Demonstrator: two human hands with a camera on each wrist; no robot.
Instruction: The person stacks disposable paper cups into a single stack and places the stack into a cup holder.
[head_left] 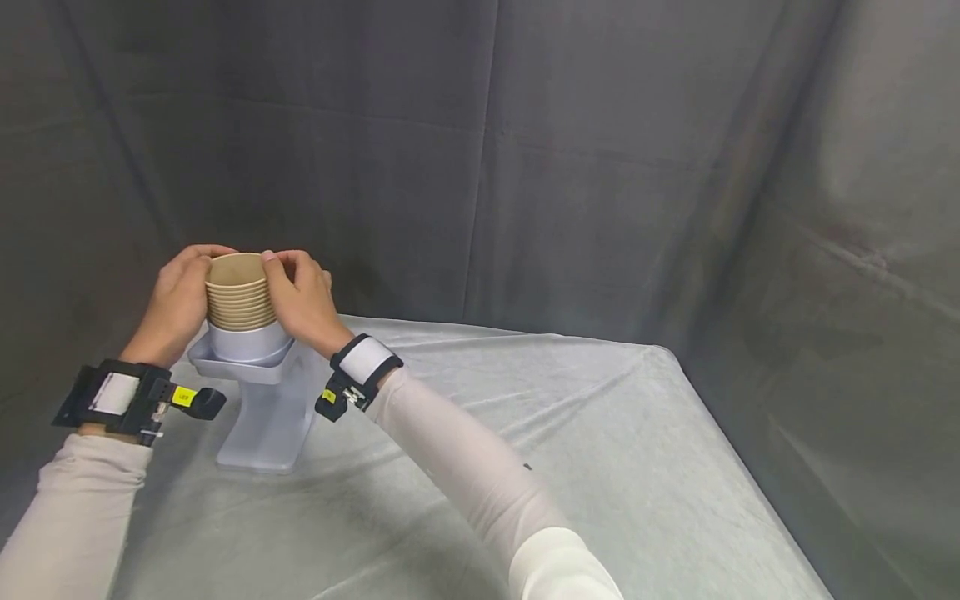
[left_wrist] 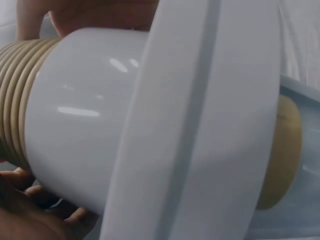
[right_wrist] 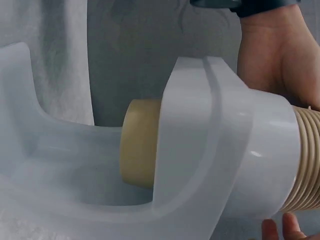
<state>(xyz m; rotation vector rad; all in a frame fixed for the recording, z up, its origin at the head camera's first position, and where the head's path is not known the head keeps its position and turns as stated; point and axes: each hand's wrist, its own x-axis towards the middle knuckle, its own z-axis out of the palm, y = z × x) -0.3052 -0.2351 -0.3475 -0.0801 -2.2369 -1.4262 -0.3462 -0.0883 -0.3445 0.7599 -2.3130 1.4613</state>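
Observation:
A stack of tan paper cups (head_left: 240, 300) stands upright in the round white collar (head_left: 251, 343) of a cup dispenser (head_left: 262, 417). My left hand (head_left: 176, 292) grips the stack's left side near the top rim. On the opposite side my right hand (head_left: 303, 300) holds it, thumb against the upper cups and fingers reaching behind. Ribbed cup rims (left_wrist: 25, 95) show above the collar in the left wrist view. Below the dispenser's head, the tan bottom of a cup (right_wrist: 139, 142) sticks out in the right wrist view. Some fingertips are hidden behind the stack.
The dispenser stands at the left of a table with a light grey cloth (head_left: 600, 433). Dark grey curtains (head_left: 375, 167) hang behind and at the sides. A small dark speck (head_left: 527, 467) lies on the cloth beside the right sleeve.

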